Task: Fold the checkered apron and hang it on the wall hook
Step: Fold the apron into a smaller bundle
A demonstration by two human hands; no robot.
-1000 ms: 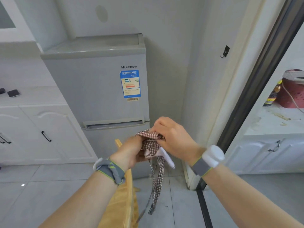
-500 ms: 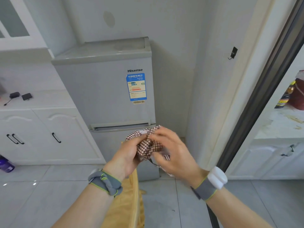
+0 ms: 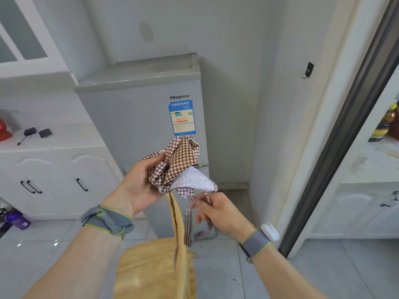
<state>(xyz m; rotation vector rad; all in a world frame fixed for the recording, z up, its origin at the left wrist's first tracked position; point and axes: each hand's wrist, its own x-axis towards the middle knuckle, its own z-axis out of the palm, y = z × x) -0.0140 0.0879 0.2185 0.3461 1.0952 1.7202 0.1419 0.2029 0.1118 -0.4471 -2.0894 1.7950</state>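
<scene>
Apron (image 3: 177,162), checkered brown and white, sits bunched up in the left hand (image 3: 140,182), whose grip is squeezed around the cloth in front of the fridge (image 3: 140,117). The right hand (image 3: 220,212), just below, pinches one dangling strap (image 3: 187,223). The wall hook (image 3: 307,70) is well apart, up on the right.

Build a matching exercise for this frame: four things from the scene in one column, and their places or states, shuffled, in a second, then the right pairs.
Things:
1. checkered apron
2. wall hook
3. apron strap
4. energy label

Places or states:
A. bare, on the wall to the right
B. bunched in the left hand
C. stuck on the fridge door
D. pinched by the right hand

Pairs: 1-B, 2-A, 3-D, 4-C
</scene>
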